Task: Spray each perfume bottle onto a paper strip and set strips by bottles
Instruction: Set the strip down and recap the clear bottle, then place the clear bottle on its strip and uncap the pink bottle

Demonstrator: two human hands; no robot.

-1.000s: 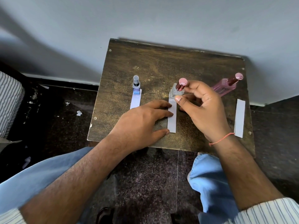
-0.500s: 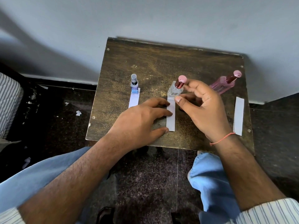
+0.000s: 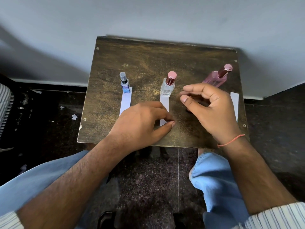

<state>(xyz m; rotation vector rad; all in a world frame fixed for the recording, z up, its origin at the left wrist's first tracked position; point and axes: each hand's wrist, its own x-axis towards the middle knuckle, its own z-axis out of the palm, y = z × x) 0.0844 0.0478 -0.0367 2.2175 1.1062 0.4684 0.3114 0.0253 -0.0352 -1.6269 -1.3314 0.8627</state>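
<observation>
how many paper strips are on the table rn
3. One strip lies by the blue bottle, one by the clear bottle under the left hand, one at the right, partly behind the right hand.

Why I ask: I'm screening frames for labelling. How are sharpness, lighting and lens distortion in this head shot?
Head view: the three bottles, such as the clear bottle, and the strips are sharp; the right hand looks slightly soft at its fingertips. Daylight is soft, with a diagonal shadow on the wall at left. Wide-angle bending bows the table's far edge and tilts the pink bottle.
</observation>
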